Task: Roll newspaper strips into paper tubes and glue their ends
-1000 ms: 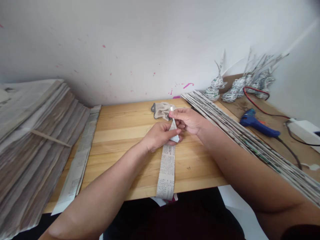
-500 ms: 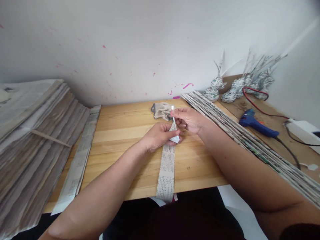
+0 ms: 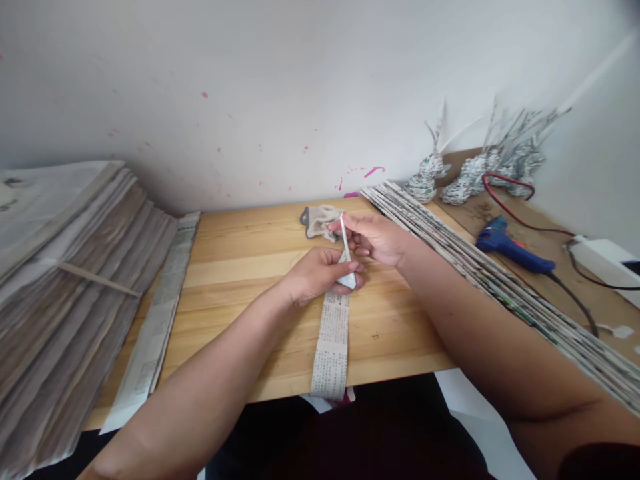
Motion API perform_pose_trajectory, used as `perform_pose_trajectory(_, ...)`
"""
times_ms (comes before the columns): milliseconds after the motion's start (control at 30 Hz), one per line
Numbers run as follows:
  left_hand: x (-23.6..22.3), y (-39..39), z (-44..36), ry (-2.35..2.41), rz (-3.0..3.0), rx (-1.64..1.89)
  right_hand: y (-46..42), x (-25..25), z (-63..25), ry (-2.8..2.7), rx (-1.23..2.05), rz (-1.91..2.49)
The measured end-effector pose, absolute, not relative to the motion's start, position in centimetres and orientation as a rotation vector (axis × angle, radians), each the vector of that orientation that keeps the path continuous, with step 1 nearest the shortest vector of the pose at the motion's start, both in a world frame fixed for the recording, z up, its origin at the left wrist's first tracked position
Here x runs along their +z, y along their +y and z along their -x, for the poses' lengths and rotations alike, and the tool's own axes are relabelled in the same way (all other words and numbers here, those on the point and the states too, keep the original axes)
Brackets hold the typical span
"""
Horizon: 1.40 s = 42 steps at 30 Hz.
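A long newspaper strip (image 3: pixel 333 340) runs up from the table's front edge into my hands, its upper end rolled into a thin tube. My left hand (image 3: pixel 320 273) pinches the strip where the flat paper folds into a cone, thumb on top. Above it, my right hand (image 3: pixel 373 237) grips the narrow rolled end between thumb and fingers. Just behind my fingers lies a crumpled knitted glove (image 3: pixel 319 221), grey at its cuff.
A tall stack of newspaper (image 3: pixel 65 320) stands at the left, beside cut strips (image 3: pixel 163 320). On the right lie a bundle of rolled paper sticks (image 3: pixel 480 283), a blue glue gun (image 3: pixel 515 250), a white power strip (image 3: pixel 607 260) and woven paper figures (image 3: pixel 425 177).
My right fingers have turned the rolled end, and the tube between my hands now looks longer and tighter. My left hand stays in nearly the same place.
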State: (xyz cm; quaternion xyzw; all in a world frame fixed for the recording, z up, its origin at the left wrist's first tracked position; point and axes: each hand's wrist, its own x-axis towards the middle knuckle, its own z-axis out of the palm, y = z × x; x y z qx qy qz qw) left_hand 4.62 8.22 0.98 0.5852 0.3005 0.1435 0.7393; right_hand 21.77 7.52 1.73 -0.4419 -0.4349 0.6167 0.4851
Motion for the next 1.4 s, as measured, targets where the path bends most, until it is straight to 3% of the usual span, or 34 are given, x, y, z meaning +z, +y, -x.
perform_pose_trajectory(500, 1.1, 8.2, -4.5, 0.608, -1.262, 0.271, 7.4, 1.7, -21.9, -1.108, 1.571, 1.057)
perform_pose_trajectory(800, 1.1, 8.1, -4.7, 0.653, -1.27, 0.276, 7.6, 1.6, -21.5, -0.967, 1.336, 1.207)
perform_pose_trajectory(967, 1.0, 8.2, -4.5, 0.606, -1.231, 0.284, 7.7, 1.5, -22.3, -1.063, 1.542, 1.037)
perform_pose_trajectory(1200, 0.9, 8.0, -4.8, 0.611, -1.225, 0.265, 7.6, 1.6, -21.6, -0.981, 1.436, 1.157)
perform_pose_trajectory(1400, 0.5, 8.4, -4.7, 0.569, -1.201, 0.295, 7.7, 1.4, -22.4, -1.152, 1.595, 1.079)
